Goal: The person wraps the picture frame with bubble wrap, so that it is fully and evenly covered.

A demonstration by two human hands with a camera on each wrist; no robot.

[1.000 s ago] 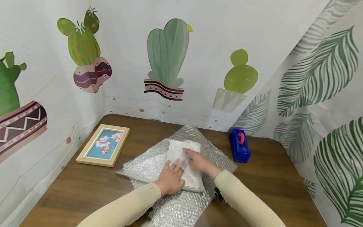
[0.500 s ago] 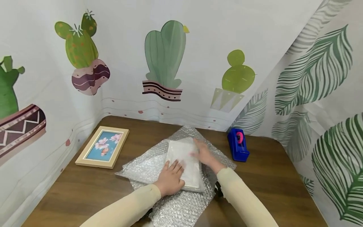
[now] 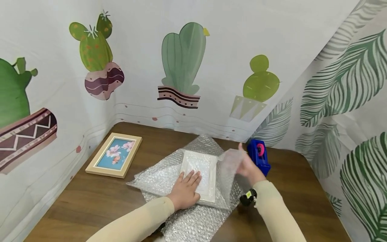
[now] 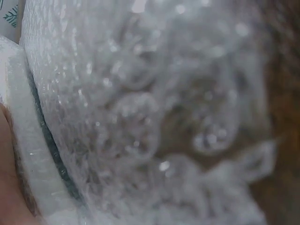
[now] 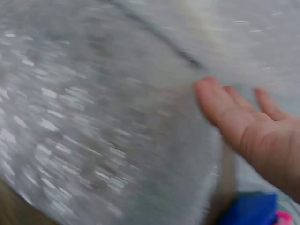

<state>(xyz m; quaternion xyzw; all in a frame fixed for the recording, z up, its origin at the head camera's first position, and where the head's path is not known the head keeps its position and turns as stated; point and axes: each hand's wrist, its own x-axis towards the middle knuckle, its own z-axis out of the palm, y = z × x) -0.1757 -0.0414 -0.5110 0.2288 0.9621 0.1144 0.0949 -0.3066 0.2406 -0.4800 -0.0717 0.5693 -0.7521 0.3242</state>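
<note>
A white picture frame (image 3: 213, 181) lies on a sheet of bubble wrap (image 3: 193, 222), with one layer of the wrap folded over its left part. My left hand (image 3: 185, 191) rests flat on the frame, fingers spread. In the left wrist view, the white frame edge (image 4: 42, 140) stands beside blurred bubble wrap (image 4: 117, 93). Right of the frame, a loose flap (image 3: 231, 163) of the wrap rises from the table. My right hand (image 3: 249, 169) is at that flap's outer edge. Its fingers are extended in the right wrist view, with the thumb (image 5: 208, 93) against the wrap.
A light wooden frame with a blossom picture (image 3: 113, 154) lies at the back left of the brown table (image 3: 121, 198). Just behind my right hand stands a blue tape dispenser (image 3: 259, 158) with a pink roll. Patterned cloth (image 3: 217, 67) hangs behind the table.
My right hand has moved off the frame to the right, and the wrap on that side has lifted away, uncovering the frame's right part. My left hand stays on the frame.
</note>
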